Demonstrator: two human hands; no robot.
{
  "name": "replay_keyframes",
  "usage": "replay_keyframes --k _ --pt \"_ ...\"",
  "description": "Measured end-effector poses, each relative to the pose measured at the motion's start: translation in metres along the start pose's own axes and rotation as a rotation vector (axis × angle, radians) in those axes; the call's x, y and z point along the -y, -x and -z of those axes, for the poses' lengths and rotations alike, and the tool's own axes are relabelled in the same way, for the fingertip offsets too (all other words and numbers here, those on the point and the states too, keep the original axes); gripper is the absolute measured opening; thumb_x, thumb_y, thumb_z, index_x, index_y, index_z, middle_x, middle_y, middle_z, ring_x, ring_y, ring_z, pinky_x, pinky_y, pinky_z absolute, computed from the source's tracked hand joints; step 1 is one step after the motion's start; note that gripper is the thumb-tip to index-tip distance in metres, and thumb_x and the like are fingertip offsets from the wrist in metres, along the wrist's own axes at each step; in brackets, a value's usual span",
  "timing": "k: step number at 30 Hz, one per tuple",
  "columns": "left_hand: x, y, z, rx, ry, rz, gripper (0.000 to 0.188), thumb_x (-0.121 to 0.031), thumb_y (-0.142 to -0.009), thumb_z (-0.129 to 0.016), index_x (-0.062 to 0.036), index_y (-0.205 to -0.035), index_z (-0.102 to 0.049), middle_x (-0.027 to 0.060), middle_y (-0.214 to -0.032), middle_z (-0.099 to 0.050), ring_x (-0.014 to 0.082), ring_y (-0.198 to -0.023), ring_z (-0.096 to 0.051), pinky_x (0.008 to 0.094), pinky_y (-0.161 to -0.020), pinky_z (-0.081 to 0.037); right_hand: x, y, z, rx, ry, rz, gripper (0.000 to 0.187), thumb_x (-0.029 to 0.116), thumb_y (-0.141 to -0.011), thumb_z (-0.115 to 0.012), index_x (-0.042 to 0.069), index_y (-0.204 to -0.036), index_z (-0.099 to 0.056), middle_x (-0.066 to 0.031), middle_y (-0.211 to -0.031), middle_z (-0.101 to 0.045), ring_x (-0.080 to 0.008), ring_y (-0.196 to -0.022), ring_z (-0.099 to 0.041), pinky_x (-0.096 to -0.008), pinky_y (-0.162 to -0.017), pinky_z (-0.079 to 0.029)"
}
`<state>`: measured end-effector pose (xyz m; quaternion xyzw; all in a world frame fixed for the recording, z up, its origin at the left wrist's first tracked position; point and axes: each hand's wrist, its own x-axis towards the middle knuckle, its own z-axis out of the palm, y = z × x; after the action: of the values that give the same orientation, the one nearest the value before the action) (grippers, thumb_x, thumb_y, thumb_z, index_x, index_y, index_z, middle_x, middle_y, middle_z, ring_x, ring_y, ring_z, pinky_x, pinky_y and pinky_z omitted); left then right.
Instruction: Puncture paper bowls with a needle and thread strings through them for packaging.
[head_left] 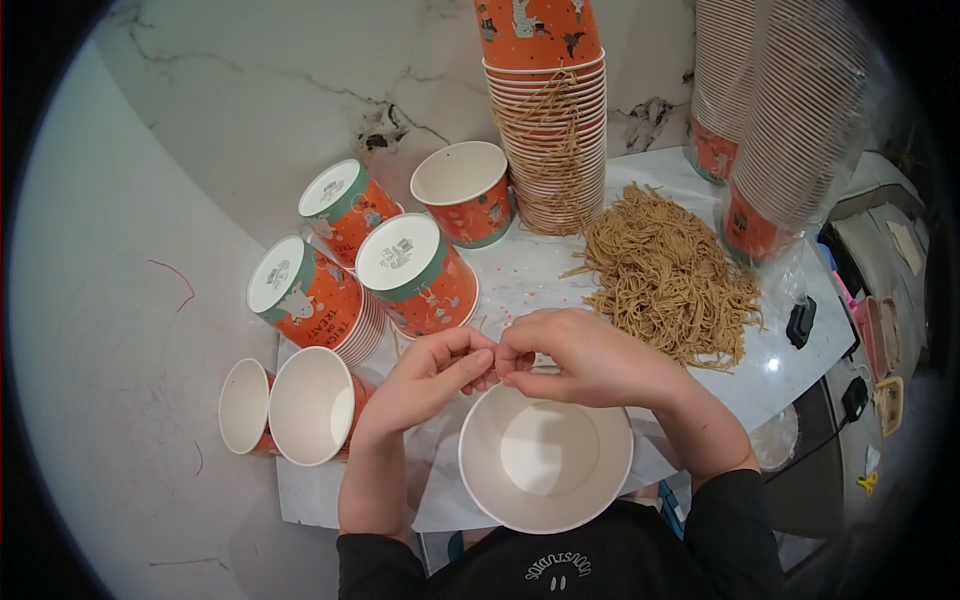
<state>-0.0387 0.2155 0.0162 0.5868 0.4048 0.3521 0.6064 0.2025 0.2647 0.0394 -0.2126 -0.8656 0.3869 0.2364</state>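
Note:
My left hand (432,374) and my right hand (580,358) meet at the fingertips, just over the far rim of a large white-lined paper tub (545,450). Both hands are closed in a pinch. Whatever lies between the fingers, if anything, is too small to make out. The tub stands upright close to my body, and its visible inside is plain white. Beyond my right hand lies a heap of tan strings (670,275), loosely tangled on a white sheet (440,480).
Upside-down orange tubs (425,290) stand in short stacks at the left, with open tubs (312,405) nearby. A tall tub stack (550,150) draped with tan strings rises at the back. Plastic-wrapped stacks (790,130) stand back right. A black clip-like object (801,322) lies right.

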Motion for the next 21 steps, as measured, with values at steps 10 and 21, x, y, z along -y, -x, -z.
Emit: replay_keyframes --k 10,21 --pt "0.004 -0.008 0.008 0.043 0.008 0.161 0.018 -0.019 -0.1 -0.07 -0.0007 -0.101 -0.072 -0.0036 -0.087 -0.067 0.0026 -0.077 -0.057 0.0193 -0.07 -0.047 0.0 0.001 -0.004 -0.158 0.19 0.218 0.012 0.01 -0.081 -0.073 0.003 -0.09 -0.069 -0.0129 -0.087 -0.066 -0.0333 -0.088 -0.064 -0.0435 -0.085 -0.05" --pt "0.028 -0.023 0.015 0.007 0.436 0.222 0.004 -0.009 -0.092 -0.073 -0.0047 -0.091 -0.072 -0.0022 -0.085 -0.069 0.003 -0.07 -0.055 0.0183 -0.062 -0.043 -0.008 -0.003 -0.01 -0.181 0.283 0.243 0.016 0.009 -0.079 -0.074 0.003 -0.092 -0.067 -0.0113 -0.091 -0.064 -0.0332 -0.091 -0.062 -0.0429 -0.084 -0.049"
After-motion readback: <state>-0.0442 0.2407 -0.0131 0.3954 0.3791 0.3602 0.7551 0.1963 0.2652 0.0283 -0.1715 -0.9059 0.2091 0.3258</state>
